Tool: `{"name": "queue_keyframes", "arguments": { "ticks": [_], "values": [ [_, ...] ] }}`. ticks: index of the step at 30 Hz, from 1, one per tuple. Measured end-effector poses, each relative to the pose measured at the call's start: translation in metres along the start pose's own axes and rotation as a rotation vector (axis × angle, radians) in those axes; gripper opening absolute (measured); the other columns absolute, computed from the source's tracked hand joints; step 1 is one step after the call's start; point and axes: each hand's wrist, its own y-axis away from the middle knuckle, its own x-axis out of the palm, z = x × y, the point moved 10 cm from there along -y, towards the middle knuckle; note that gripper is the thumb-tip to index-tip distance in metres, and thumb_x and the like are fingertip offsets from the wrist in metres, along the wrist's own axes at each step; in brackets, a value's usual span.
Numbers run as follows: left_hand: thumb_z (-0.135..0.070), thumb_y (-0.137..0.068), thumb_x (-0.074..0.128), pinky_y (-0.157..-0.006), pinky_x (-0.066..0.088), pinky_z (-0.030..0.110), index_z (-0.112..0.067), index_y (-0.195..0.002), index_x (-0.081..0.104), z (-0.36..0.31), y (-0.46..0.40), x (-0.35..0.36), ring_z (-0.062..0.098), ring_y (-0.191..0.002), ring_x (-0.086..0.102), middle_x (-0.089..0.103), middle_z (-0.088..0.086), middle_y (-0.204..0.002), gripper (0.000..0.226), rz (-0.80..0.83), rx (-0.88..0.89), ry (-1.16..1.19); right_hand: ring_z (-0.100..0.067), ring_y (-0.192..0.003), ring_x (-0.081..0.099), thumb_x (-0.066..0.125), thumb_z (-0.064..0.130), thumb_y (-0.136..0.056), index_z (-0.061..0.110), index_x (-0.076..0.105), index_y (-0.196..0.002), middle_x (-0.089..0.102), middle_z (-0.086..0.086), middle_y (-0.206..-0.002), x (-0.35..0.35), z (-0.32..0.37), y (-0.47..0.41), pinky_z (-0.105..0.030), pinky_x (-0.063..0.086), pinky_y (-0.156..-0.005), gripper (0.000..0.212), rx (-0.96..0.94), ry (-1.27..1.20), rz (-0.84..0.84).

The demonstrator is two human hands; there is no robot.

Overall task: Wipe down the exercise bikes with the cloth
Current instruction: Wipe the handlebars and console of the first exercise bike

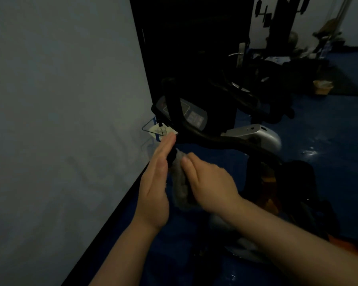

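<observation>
Exercise bike [205, 129] stands against the grey wall [60, 100], in front of a dark door [190, 48]; room dim, detail poor. Cloth [180, 178], grey, is bunched around the near-left end of the handlebar [225, 141], low on the grip and below the console [192, 114].

Right hand [211, 182] presses the cloth against the grip, fingers curled over it. Left hand [157, 178] is flat, fingers straight and together, palm against the other side of the grip end; it holds nothing.

Judgement: grip end is being wiped; console, frame and the second bike [256, 96] at the back look not yet done.

Risks:
- Cloth hangs loose below the right hand; could slip to the blue floor [318, 131], since the left palm only backs it.
- Hard push could rock the handlebar toward the wall.
- Low light: missed patches likely.
- Floor shows shiny spots, possibly wet; footing uncertain.
</observation>
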Motion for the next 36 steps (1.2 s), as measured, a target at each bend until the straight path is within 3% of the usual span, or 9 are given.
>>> {"name": "queue_keyframes", "arguments": {
  "ticks": [3,7,13,16,19,24,28,33,36],
  "values": [
    [-0.04,-0.096,0.026,-0.109,0.025,0.009,-0.019,-0.142,0.038,0.001,0.0,-0.001,-0.002,-0.137,0.033,0.039,-0.012,-0.148,0.051,-0.012,-0.011,0.038,-0.033,-0.112,0.053,0.017,0.03,-0.103,0.018,0.046,-0.127,0.056,-0.008,-0.126,0.007,-0.001,-0.029,-0.051,0.043,-0.093,0.039,0.142,-0.186,0.063],
    [-0.048,-0.091,0.03,-0.118,0.023,0.028,-0.025,-0.144,0.034,0.005,0.0,0.003,0.0,-0.14,0.028,0.035,-0.013,-0.151,0.057,-0.022,-0.042,0.069,-0.025,-0.087,0.06,0.019,0.042,-0.101,0.028,0.042,-0.128,0.061,-0.002,-0.104,0.001,0.019,-0.002,-0.046,0.05,-0.074,0.038,-0.052,-0.098,-0.183],
    [-0.036,-0.096,0.033,-0.121,0.006,0.039,-0.023,-0.14,0.042,-0.015,0.001,0.032,0.01,-0.146,0.012,0.027,-0.007,-0.154,0.047,-0.062,0.239,-0.596,-0.016,-0.075,0.057,0.018,0.043,-0.097,0.025,0.052,-0.109,0.059,0.004,-0.086,-0.012,-0.061,0.05,-0.037,0.046,-0.072,0.041,0.018,0.209,-0.188],
    [-0.033,-0.095,0.035,-0.118,-0.01,0.037,-0.021,-0.125,0.059,-0.005,0.003,0.064,0.014,-0.139,0.032,0.05,-0.003,-0.141,0.04,0.1,0.334,-0.912,-0.017,-0.074,0.051,0.025,0.033,-0.097,0.012,0.059,-0.086,0.056,-0.002,-0.083,-0.023,-0.088,0.047,-0.043,0.045,-0.07,0.041,0.0,0.204,-0.249],
    [-0.035,-0.095,0.035,-0.117,-0.007,0.041,-0.025,-0.1,0.07,0.006,0.003,0.074,0.015,-0.106,0.057,0.068,-0.01,-0.1,0.037,0.159,0.34,-1.052,-0.009,-0.1,0.052,0.031,0.033,-0.1,0.015,0.063,-0.106,0.053,0.003,-0.118,-0.03,-0.117,0.053,-0.038,0.046,-0.091,0.037,0.277,-0.132,-0.43],
    [-0.035,-0.095,0.037,-0.116,-0.002,0.039,-0.026,-0.093,0.069,0.001,0.004,0.072,0.017,-0.085,0.055,0.063,-0.009,-0.081,0.033,0.107,0.395,-1.047,-0.01,-0.142,0.011,0.024,0.048,-0.099,0.027,0.0,-0.151,-0.002,0.009,-0.158,0.002,-0.099,0.093,-0.03,0.018,-0.114,0.061,0.597,-0.485,-0.429],
    [-0.035,-0.095,0.037,-0.116,-0.008,0.038,-0.027,-0.098,0.068,0.004,0.003,0.072,0.019,-0.089,0.056,0.065,-0.009,-0.084,0.032,0.118,0.332,-1.024,-0.032,-0.134,0.031,0.036,0.054,-0.096,0.013,0.007,-0.15,0.019,-0.014,-0.154,-0.01,-0.136,0.071,-0.035,0.031,-0.097,0.075,0.961,-0.56,-0.41],
    [-0.033,-0.094,0.038,-0.116,-0.005,0.039,-0.025,-0.084,0.067,0.004,0.002,0.073,0.019,-0.083,0.054,0.061,-0.009,-0.076,0.032,0.106,0.331,-1.047,-0.022,-0.116,0.05,0.052,0.043,-0.093,0.014,0.031,-0.135,0.047,-0.009,-0.133,0.022,-0.111,0.093,-0.03,0.038,-0.099,0.056,0.879,-0.854,-0.642],
    [-0.032,-0.093,0.038,-0.116,-0.003,0.04,-0.023,-0.078,0.066,0.006,0.001,0.073,0.019,-0.082,0.054,0.059,-0.008,-0.073,0.033,0.08,0.329,-1.069,-0.02,-0.103,0.053,0.044,0.041,-0.097,0.007,0.043,-0.127,0.054,-0.005,-0.12,0.013,-0.145,0.086,-0.023,0.039,-0.076,0.044,0.997,-0.837,-0.676]
  ]
}}
